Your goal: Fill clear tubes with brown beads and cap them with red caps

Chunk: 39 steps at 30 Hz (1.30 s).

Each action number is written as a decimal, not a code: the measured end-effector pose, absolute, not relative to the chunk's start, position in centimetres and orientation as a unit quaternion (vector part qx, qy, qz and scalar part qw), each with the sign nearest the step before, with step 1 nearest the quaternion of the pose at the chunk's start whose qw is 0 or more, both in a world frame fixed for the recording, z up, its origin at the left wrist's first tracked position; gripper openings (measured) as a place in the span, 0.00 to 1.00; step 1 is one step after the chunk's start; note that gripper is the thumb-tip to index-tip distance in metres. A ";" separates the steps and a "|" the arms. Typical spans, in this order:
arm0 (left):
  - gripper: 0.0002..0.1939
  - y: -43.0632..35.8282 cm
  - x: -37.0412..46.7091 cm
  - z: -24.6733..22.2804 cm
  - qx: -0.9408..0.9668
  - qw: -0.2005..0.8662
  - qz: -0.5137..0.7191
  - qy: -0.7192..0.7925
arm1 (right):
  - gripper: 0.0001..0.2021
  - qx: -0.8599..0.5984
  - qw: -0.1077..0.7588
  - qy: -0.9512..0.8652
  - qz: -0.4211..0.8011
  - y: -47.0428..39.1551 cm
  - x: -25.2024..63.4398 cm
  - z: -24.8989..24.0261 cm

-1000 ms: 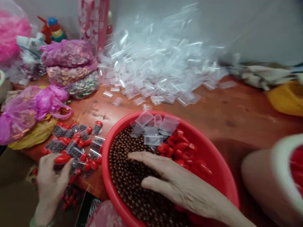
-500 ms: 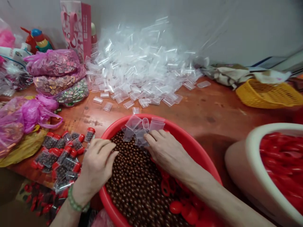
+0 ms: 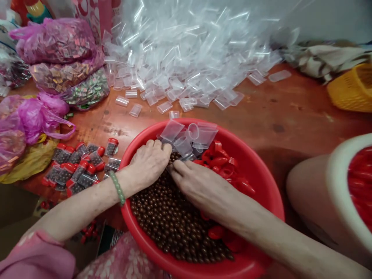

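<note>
A red basin (image 3: 277,197) holds small, shiny brown balls (image 3: 171,217), clear plastic sleeves (image 3: 183,145) at its far rim and red plastic caps (image 3: 222,162) along its right side. My left hand (image 3: 152,161), with a green bead bracelet (image 3: 116,188) at the wrist, reaches over the basin's left rim, its fingers curled down at the balls. Close beside it, my right hand (image 3: 200,184) has its fingers bent together just below the sleeves. Whatever either hand grips is hidden behind the knuckles.
Filled clear tubes with red caps (image 3: 77,166) lie left of the basin. Behind it spreads a large heap of clear sleeves (image 3: 186,58). Pink bags of small packets (image 3: 62,42) stand at the left. A pale bucket of red caps (image 3: 337,186) and a yellow basket (image 3: 353,89) are at the right.
My left hand has swung from the basin's left rim in over the balls, toward my right hand. The right hand has come slightly down and left, away from the sleeves. The view has tilted down.
</note>
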<state>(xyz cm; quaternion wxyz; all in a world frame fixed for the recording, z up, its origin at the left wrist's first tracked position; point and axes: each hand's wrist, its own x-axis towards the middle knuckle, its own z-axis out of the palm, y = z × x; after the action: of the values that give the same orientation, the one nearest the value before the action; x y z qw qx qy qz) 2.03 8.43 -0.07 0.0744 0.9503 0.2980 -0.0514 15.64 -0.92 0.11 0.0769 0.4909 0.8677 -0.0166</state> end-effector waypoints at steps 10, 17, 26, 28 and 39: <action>0.09 9.5 4.3 -0.7 0.943 0.087 -0.056 0.315 | 0.22 0.392 0.085 0.882 -0.247 1.0 15.6 0.9; 0.13 10.0 4.8 -0.1 0.939 0.109 -0.046 0.322 | 0.12 0.435 0.137 0.879 -0.138 0.5 16.0 1.5; 0.08 9.2 1.7 0.1 0.958 0.130 -0.061 0.247 | 0.15 0.389 0.084 0.870 -0.290 0.3 13.8 -1.2; 0.07 9.2 1.1 -0.1 0.967 0.141 -0.043 0.207 | 0.14 0.383 0.062 0.858 -0.336 0.4 13.9 -1.5; 0.04 9.0 -0.6 1.1 0.947 0.234 -0.051 0.215 | 0.17 0.416 -0.126 0.737 -0.517 0.0 16.2 -1.1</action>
<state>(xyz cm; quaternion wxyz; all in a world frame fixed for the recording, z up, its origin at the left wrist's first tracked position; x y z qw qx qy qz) -0.62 9.03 1.07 0.2343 0.9466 0.2152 -0.0514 16.21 -0.01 -1.10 -0.1259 0.4159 0.7375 -0.5170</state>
